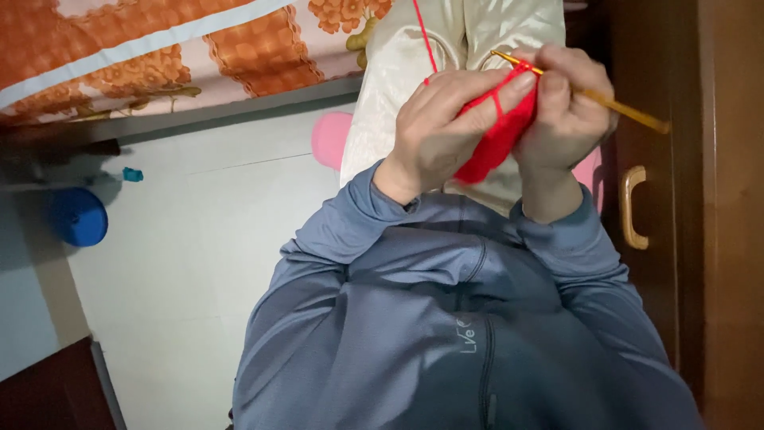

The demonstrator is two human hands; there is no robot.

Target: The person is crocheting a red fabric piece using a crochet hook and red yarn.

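Sitting between both hands' grip: red crochet piece (495, 143).

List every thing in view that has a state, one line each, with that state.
Left hand: closed on the red crochet piece.
Right hand: gripping the crochet hook, tip in the red work.
Red yarn strand: taut, running up out of view.
Cabinet door: shut.
Blue round thing: lying on the floor.

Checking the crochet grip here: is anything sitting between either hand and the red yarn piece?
Nothing visible does. The left hand and right hand both touch the red crochet piece directly, and the right hand's fingers pinch the golden crochet hook, whose tip sits at the red work.
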